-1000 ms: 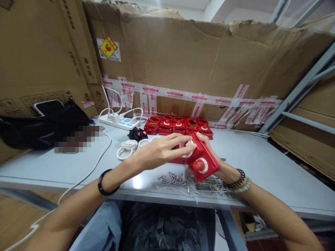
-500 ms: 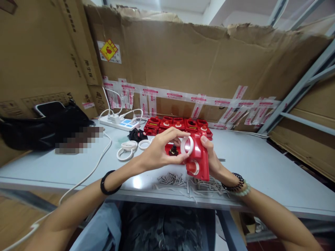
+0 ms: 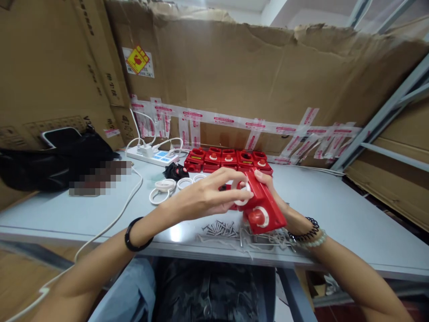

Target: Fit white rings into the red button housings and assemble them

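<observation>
My right hand [image 3: 275,193] grips a red plastic housing [image 3: 263,194] from behind its right side, with the thumb over the top edge. The housing is tilted, and a round red knob with a white collar [image 3: 258,217] sticks out low on its face. Against its left part is a white ring [image 3: 241,202]. The fingers of my left hand [image 3: 214,191] are closed around this ring, hiding part of it. Whether the ring is seated in the housing, I cannot tell. Behind my left hand another red part is mostly covered.
Several red housings [image 3: 228,160] stand in a row by the cardboard wall. Loose white rings [image 3: 160,195] and a black bundle [image 3: 175,171] lie to the left, near a power strip [image 3: 152,156]. Screws [image 3: 221,229] are heaped near the front edge. A white cable [image 3: 129,203] crosses the left side.
The red housing has tilted, its lower end swinging to the right. My left fingers have moved from holding the ring upright by its edge to pressing over it against the housing.
</observation>
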`<move>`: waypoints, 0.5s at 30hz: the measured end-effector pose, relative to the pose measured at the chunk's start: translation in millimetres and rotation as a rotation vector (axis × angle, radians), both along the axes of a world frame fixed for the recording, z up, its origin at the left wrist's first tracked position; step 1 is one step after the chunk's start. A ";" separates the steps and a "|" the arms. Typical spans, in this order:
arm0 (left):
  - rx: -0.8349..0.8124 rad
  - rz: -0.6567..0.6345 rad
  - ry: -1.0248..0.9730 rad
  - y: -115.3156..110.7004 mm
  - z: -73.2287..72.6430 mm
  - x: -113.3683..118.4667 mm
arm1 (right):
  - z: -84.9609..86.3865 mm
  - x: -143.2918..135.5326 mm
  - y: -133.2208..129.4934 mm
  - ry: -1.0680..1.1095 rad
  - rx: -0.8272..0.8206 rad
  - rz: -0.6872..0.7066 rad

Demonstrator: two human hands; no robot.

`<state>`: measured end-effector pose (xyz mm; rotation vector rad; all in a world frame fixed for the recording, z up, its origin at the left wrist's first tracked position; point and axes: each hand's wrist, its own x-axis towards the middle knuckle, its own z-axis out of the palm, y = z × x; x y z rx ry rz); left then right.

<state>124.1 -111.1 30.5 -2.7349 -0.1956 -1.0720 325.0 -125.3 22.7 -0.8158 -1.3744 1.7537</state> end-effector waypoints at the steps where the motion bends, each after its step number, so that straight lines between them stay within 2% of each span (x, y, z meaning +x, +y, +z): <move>1: -0.068 -0.011 -0.043 0.4 0.1 0.6 | -0.1 -0.6 -1.1 0.008 0.055 -0.052; 6: -0.306 0.004 -0.240 2.5 -2.0 4.7 | -6.8 -1.1 -3.3 -0.049 0.427 -0.286; 10: -0.426 0.009 -0.275 -0.5 -2.4 7.5 | -11.1 0.1 -2.1 -0.050 0.567 -0.350; 12: -0.427 -0.002 -0.275 -2.5 -2.0 8.6 | -12.2 0.2 -2.2 -0.067 0.612 -0.375; 15: -0.317 -0.004 -0.272 -5.5 -1.2 9.3 | -13.0 0.1 -4.2 -0.069 0.623 -0.411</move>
